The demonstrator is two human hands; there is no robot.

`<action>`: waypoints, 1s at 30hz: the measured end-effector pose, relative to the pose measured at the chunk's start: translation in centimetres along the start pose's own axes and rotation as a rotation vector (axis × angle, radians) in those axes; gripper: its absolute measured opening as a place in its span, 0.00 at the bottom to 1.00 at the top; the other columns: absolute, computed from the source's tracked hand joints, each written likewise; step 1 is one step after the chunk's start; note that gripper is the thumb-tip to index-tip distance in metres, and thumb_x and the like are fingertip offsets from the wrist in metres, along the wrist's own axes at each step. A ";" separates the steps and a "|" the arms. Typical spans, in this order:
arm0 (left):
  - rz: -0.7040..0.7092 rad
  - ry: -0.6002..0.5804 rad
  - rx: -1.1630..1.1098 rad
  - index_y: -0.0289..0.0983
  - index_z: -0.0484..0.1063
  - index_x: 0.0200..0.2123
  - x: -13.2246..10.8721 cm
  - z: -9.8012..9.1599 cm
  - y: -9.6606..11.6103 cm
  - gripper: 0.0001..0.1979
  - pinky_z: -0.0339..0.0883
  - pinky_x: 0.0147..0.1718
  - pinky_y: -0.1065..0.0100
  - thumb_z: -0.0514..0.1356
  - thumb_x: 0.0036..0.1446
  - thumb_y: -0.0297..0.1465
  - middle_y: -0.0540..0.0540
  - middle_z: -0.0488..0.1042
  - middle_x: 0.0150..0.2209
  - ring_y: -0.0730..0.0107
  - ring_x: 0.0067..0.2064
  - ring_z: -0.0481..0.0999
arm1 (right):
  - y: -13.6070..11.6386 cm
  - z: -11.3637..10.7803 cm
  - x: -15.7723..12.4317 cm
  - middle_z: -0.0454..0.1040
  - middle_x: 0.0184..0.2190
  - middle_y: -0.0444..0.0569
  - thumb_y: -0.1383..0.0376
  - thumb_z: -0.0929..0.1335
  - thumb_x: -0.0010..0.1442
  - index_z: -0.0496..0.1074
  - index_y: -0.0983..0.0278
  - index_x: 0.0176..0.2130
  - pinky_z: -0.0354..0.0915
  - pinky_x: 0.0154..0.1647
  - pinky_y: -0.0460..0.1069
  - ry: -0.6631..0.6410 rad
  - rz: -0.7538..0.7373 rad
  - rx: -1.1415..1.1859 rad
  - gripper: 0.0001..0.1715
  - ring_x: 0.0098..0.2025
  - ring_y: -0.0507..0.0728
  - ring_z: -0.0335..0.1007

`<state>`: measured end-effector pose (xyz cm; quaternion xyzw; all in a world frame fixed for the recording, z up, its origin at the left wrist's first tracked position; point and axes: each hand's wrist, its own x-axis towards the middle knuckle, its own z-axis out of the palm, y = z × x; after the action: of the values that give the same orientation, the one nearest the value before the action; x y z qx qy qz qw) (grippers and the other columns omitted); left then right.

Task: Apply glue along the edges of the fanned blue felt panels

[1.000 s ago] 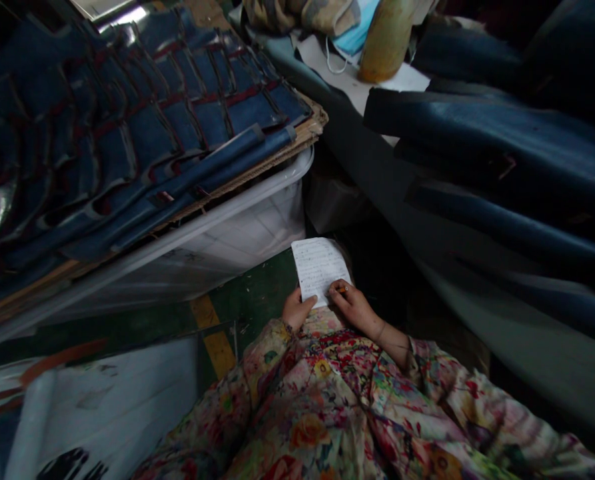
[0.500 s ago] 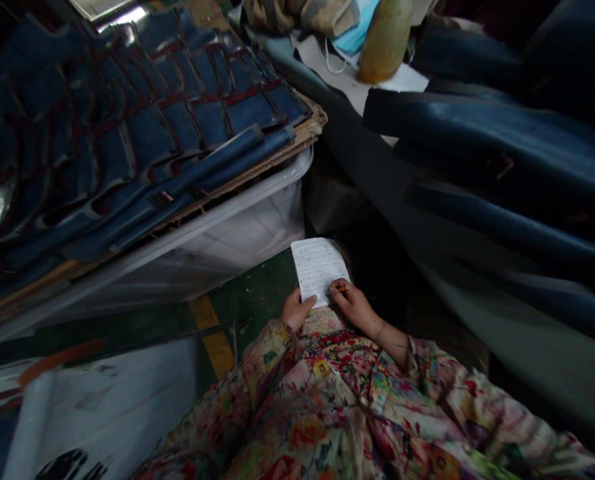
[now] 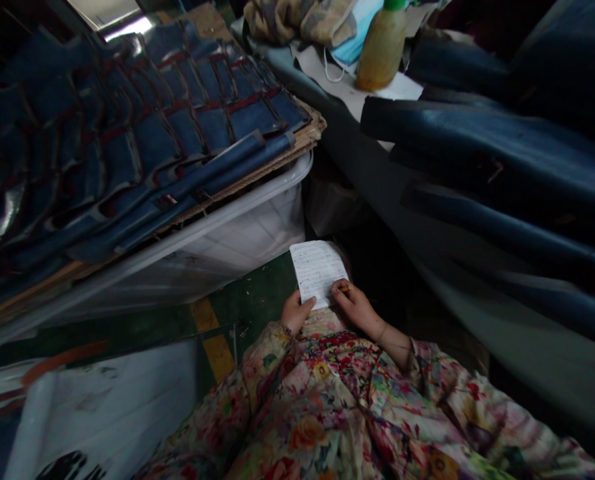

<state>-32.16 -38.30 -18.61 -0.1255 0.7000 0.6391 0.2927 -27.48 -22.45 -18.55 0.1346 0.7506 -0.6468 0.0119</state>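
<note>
A small white notepad (image 3: pixel 318 270) covered in handwritten lines rests over my lap. My left hand (image 3: pixel 297 312) grips its lower left corner, thumb on top of the page. In my right hand (image 3: pixel 356 308) is an orange pencil or pen (image 3: pixel 346 289), pinched between the fingers at the page's lower right. The writing tip is hidden by the fingers. The written words are too small to read.
Blue pieces with dark red edging (image 3: pixel 147 147) lie in rows on cardboard over a white plastic bin (image 3: pixel 237 243). On the right, long blue rolls or folded sheets (image 3: pixel 477 140) overhang a table. A yellowish bottle (image 3: pixel 381 53) and a blue face mask (image 3: pixel 352 40) lie beyond.
The view has tilted slightly upward, so the bottle's green cap now shows. My right hand has shifted a little to the right along the page; both hands keep their hold.
</note>
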 end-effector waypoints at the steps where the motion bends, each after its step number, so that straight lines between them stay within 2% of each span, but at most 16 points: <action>1: 0.006 0.000 -0.006 0.34 0.74 0.35 -0.1 -0.1 0.1 0.20 0.67 0.42 0.62 0.69 0.36 0.35 0.45 0.78 0.37 0.62 0.40 0.76 | -0.3 -0.3 0.0 0.63 0.24 0.43 0.57 0.61 0.57 0.63 0.62 0.29 0.60 0.33 0.47 0.044 0.006 0.037 0.12 0.29 0.52 0.60; 5: 0.039 -0.004 -0.033 0.34 0.74 0.37 -0.7 -0.5 0.9 0.22 0.66 0.44 0.62 0.68 0.38 0.39 0.43 0.77 0.41 0.60 0.43 0.75 | -1.2 -2.7 -0.6 0.62 0.25 0.43 0.54 0.61 0.58 0.64 0.62 0.29 0.59 0.32 0.47 0.207 0.048 0.105 0.15 0.28 0.52 0.59; 9: 0.099 -0.011 -0.056 0.34 0.73 0.40 -1.0 -0.9 2.2 0.25 0.65 0.47 0.62 0.68 0.38 0.41 0.42 0.76 0.43 0.60 0.45 0.74 | -1.2 -4.9 -1.5 0.66 0.25 0.46 0.51 0.60 0.59 0.65 0.62 0.26 0.60 0.35 0.49 0.273 0.081 0.061 0.19 0.31 0.54 0.62; 12: 0.193 -0.030 -0.027 0.34 0.73 0.41 -1.2 -1.1 3.6 0.25 0.64 0.49 0.62 0.67 0.39 0.41 0.42 0.76 0.44 0.60 0.47 0.73 | -1.3 -5.5 -1.7 0.71 0.33 0.50 0.50 0.62 0.57 0.69 0.63 0.35 0.61 0.38 0.51 0.298 0.156 0.125 0.20 0.35 0.56 0.65; 16: 0.297 -0.036 0.064 0.35 0.72 0.43 -1.8 -1.2 5.1 0.23 0.63 0.50 0.63 0.65 0.44 0.39 0.43 0.75 0.45 0.60 0.47 0.73 | -2.9 -5.2 -1.6 0.72 0.40 0.51 0.49 0.64 0.55 0.70 0.63 0.45 0.61 0.39 0.50 0.181 0.202 0.160 0.25 0.41 0.57 0.66; 21: 0.397 -0.049 0.181 0.34 0.72 0.43 -2.5 -0.9 6.0 0.18 0.64 0.49 0.64 0.62 0.50 0.36 0.43 0.75 0.45 0.62 0.46 0.73 | -5.0 -4.4 -1.6 0.72 0.33 0.49 0.52 0.67 0.52 0.70 0.64 0.43 0.61 0.33 0.48 0.025 0.176 0.241 0.24 0.36 0.55 0.66; 30: 0.423 -0.054 0.170 0.34 0.72 0.43 -2.9 -0.8 6.4 0.18 0.64 0.49 0.65 0.62 0.49 0.35 0.43 0.75 0.44 0.62 0.46 0.73 | -5.4 -3.7 -1.4 0.71 0.30 0.46 0.54 0.70 0.49 0.67 0.65 0.37 0.58 0.28 0.46 0.075 0.182 0.353 0.20 0.29 0.52 0.64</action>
<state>-33.60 -38.71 -11.71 0.0662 0.7540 0.6281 0.1803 -26.69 -19.81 -12.47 0.2257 0.6103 -0.7591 0.0184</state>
